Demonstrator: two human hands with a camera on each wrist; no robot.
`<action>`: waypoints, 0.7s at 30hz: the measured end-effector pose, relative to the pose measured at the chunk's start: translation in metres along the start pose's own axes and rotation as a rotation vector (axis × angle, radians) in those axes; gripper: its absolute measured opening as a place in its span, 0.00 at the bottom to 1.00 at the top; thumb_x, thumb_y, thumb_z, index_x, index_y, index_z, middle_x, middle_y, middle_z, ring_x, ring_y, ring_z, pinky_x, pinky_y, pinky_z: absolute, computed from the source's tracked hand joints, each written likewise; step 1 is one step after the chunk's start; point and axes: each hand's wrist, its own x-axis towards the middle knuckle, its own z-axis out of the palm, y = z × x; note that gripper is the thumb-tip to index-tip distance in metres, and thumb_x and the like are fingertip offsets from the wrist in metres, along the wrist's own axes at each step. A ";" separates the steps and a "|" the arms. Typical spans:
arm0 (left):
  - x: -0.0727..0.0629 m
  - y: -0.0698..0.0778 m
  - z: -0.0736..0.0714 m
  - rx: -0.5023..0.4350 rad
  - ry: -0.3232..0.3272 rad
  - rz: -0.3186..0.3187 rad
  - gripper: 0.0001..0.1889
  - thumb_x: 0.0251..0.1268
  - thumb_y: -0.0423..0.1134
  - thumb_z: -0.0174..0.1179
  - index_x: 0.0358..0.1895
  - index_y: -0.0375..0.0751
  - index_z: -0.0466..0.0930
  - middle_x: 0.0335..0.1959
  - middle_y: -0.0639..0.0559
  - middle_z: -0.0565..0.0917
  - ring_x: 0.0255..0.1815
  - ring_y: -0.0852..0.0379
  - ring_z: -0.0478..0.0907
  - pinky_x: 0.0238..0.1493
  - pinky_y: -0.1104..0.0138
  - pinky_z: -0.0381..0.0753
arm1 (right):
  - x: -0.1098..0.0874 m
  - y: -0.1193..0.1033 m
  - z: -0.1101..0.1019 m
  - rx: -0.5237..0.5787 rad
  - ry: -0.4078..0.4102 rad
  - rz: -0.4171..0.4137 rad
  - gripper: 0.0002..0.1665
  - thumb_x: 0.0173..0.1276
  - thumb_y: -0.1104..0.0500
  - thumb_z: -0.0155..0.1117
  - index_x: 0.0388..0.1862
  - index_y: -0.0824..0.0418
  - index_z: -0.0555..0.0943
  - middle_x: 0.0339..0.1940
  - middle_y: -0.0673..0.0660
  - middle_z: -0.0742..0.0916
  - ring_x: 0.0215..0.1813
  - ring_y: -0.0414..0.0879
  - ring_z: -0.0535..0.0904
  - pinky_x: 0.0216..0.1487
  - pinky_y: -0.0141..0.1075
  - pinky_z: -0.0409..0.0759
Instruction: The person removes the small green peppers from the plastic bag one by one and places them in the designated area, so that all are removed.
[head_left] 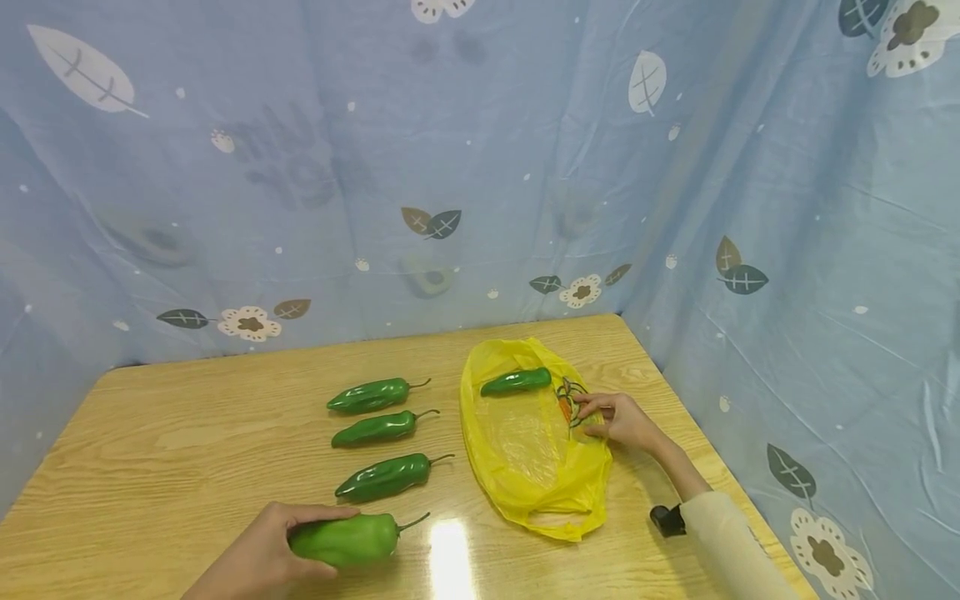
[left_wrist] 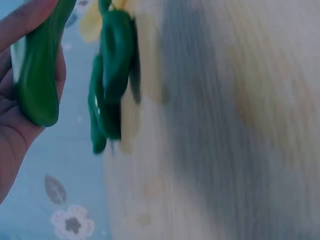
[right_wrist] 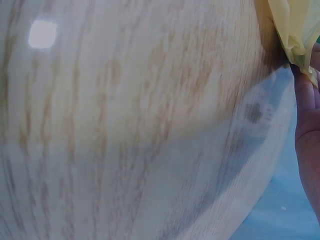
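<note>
At the near side of the table my left hand (head_left: 258, 557) grips a light green pepper (head_left: 347, 540), thumb and fingers round its blunt end, its stem pointing right. Three darker green peppers lie in a column beyond it: a near one (head_left: 384, 478), a middle one (head_left: 375, 428) and a far one (head_left: 369, 396). To the right a yellow plastic bag (head_left: 483, 462) lies spread with its mouth open. Another green pepper (head_left: 517, 382) rests in it. My right hand (head_left: 622, 423) pinches the bag's right edge, by a printed patch; in the right wrist view yellow plastic (right_wrist: 295, 32) meets the fingers.
The wooden table (head_left: 187, 450) carries a bright light reflection near its front. A blue patterned curtain (head_left: 480, 167) hangs behind it and along the sides. A small black object (head_left: 666, 521) shows beside the right sleeve (head_left: 727, 533).
</note>
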 end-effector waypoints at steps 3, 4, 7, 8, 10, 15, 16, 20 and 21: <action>-0.002 -0.005 -0.011 0.043 0.030 0.037 0.29 0.49 0.45 0.74 0.58 0.47 0.80 0.52 0.46 0.83 0.43 0.68 0.76 0.37 0.71 0.79 | 0.000 -0.001 0.000 0.007 0.003 -0.002 0.11 0.57 0.75 0.67 0.40 0.75 0.82 0.61 0.76 0.74 0.64 0.71 0.66 0.58 0.57 0.72; -0.003 -0.006 -0.014 0.056 0.046 0.046 0.29 0.48 0.46 0.74 0.58 0.47 0.80 0.51 0.46 0.83 0.42 0.69 0.76 0.37 0.71 0.79 | 0.000 -0.001 0.000 0.010 0.005 -0.004 0.11 0.57 0.75 0.67 0.40 0.75 0.83 0.61 0.76 0.74 0.64 0.71 0.66 0.58 0.57 0.72; -0.006 -0.010 -0.026 0.097 0.089 0.087 0.29 0.49 0.45 0.73 0.58 0.43 0.80 0.51 0.46 0.83 0.42 0.69 0.76 0.36 0.71 0.79 | 0.000 0.000 0.000 0.011 0.006 -0.003 0.10 0.57 0.75 0.67 0.40 0.75 0.83 0.61 0.76 0.74 0.64 0.71 0.67 0.58 0.57 0.72; -0.006 -0.011 -0.030 0.099 0.098 0.080 0.30 0.49 0.45 0.73 0.58 0.43 0.80 0.52 0.45 0.83 0.42 0.69 0.76 0.35 0.71 0.79 | 0.000 0.001 0.000 0.009 0.007 -0.002 0.10 0.57 0.75 0.67 0.40 0.75 0.83 0.61 0.76 0.74 0.64 0.71 0.67 0.58 0.57 0.72; -0.008 -0.015 -0.036 0.076 0.109 0.058 0.30 0.50 0.43 0.73 0.59 0.42 0.79 0.54 0.49 0.82 0.43 0.68 0.76 0.36 0.70 0.79 | 0.000 0.003 0.001 0.007 0.007 -0.001 0.10 0.57 0.75 0.67 0.40 0.75 0.83 0.61 0.76 0.74 0.64 0.71 0.67 0.58 0.57 0.72; -0.012 -0.026 -0.051 0.027 0.140 0.055 0.28 0.53 0.38 0.71 0.60 0.37 0.77 0.55 0.68 0.79 0.44 0.68 0.77 0.37 0.69 0.80 | 0.003 0.028 0.001 -0.005 0.014 -0.001 0.10 0.58 0.73 0.68 0.40 0.71 0.84 0.62 0.73 0.75 0.65 0.68 0.68 0.58 0.53 0.74; -0.013 -0.028 -0.054 0.027 0.146 0.049 0.29 0.54 0.37 0.70 0.61 0.37 0.76 0.54 0.71 0.78 0.44 0.68 0.77 0.37 0.69 0.79 | 0.004 0.034 0.001 -0.010 0.015 -0.006 0.10 0.58 0.72 0.69 0.40 0.69 0.84 0.62 0.72 0.75 0.65 0.68 0.68 0.58 0.52 0.74; -0.016 -0.036 -0.066 0.056 0.183 0.021 0.29 0.54 0.37 0.70 0.61 0.36 0.75 0.54 0.77 0.75 0.47 0.72 0.76 0.39 0.70 0.79 | 0.005 0.038 0.001 -0.009 0.010 -0.014 0.10 0.58 0.70 0.70 0.40 0.67 0.85 0.62 0.70 0.76 0.66 0.67 0.67 0.58 0.52 0.73; -0.017 -0.038 -0.070 0.055 0.189 0.012 0.29 0.55 0.36 0.70 0.62 0.35 0.75 0.54 0.78 0.75 0.47 0.72 0.75 0.38 0.70 0.79 | 0.005 0.038 0.000 -0.007 0.009 -0.018 0.10 0.58 0.70 0.70 0.40 0.67 0.85 0.62 0.70 0.76 0.66 0.67 0.67 0.58 0.53 0.73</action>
